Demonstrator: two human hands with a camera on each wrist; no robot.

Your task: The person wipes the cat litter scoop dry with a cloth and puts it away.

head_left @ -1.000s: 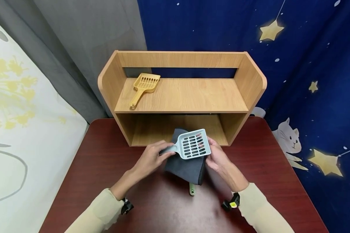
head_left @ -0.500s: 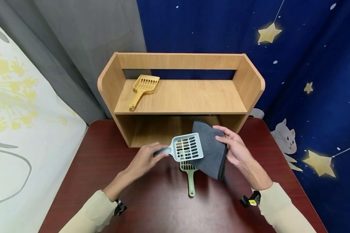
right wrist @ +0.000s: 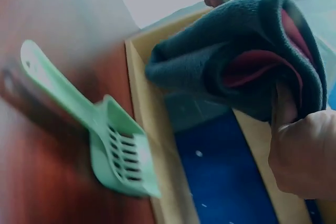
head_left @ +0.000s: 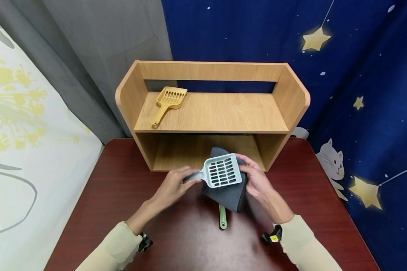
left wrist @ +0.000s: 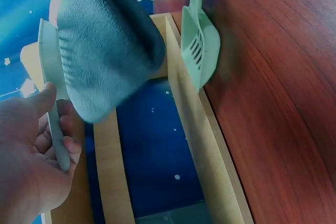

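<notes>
My left hand point(head_left: 173, 186) grips the handle of a light blue-grey litter scoop point(head_left: 207, 174), its slotted head raised above the table. Behind and below that head, my right hand point(head_left: 257, 182) holds a folded dark grey cloth point(head_left: 220, 196). In the right wrist view the thumb is tucked into the folds of the cloth point(right wrist: 210, 61), where a reddish inner side shows. Whether the cloth presses on the scoop's underside is hard to tell. A green litter scoop point(right wrist: 94, 119) lies on the table below; from the head, only its handle point(head_left: 222, 218) shows.
A two-level wooden shelf point(head_left: 211, 131) stands at the back of the dark red table point(head_left: 122, 195). On its upper level, at the left, lies a yellow litter scoop point(head_left: 169, 101). Curtains point(head_left: 224, 30) hang behind it.
The cloth swung right, away from the blue-grey scoop, half a second ago and uncovered the green one. Now it is back left behind the scoop's head. The left hand shifted slightly.
</notes>
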